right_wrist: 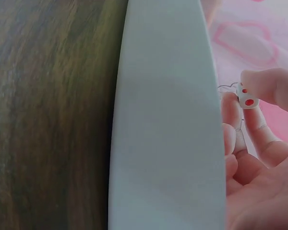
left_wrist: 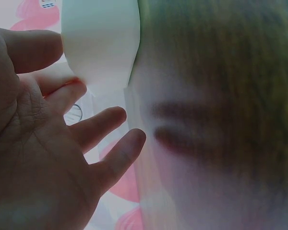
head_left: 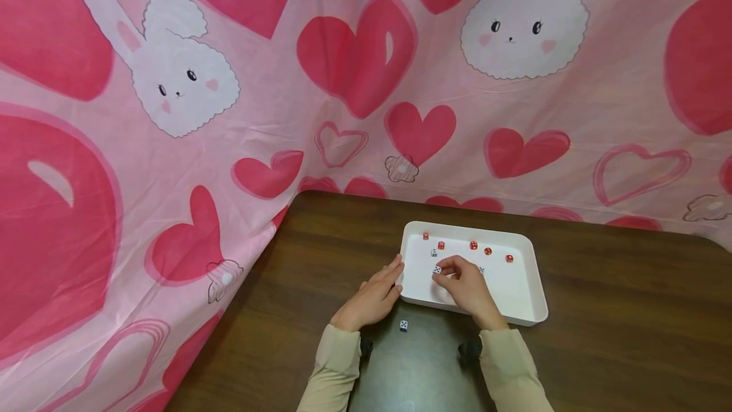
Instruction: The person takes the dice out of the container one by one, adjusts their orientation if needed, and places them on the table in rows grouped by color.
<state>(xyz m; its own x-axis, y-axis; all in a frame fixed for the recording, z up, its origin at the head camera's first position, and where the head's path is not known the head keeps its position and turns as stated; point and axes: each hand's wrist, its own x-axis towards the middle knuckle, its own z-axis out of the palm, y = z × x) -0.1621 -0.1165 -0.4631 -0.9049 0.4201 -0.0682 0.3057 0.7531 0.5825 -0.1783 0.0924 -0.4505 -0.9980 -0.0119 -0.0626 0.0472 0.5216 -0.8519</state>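
Between thumb and fingertips, my right hand (head_left: 470, 288) pinches a white die (right_wrist: 248, 98) over the left part of a white tray (head_left: 536, 272). Red pips show on that die in the right wrist view. My left hand (head_left: 374, 294) has its fingers extended and touches the tray's left end; the left wrist view shows thumb and fingers at the tray's wall (left_wrist: 103, 43). Inside the tray lie several red dice, among them one red die (head_left: 473, 245), and a white die (head_left: 434, 252). Another die (head_left: 481, 269) is partly hidden behind the right hand.
A lone white die (head_left: 403, 325) sits in front of the tray, on a grey surface (head_left: 420, 367) between the forearms. Brown wooden tabletop (head_left: 617, 297) surrounds the tray. Behind and to the left hangs a pink cloth (head_left: 269, 113) with hearts and rabbits.
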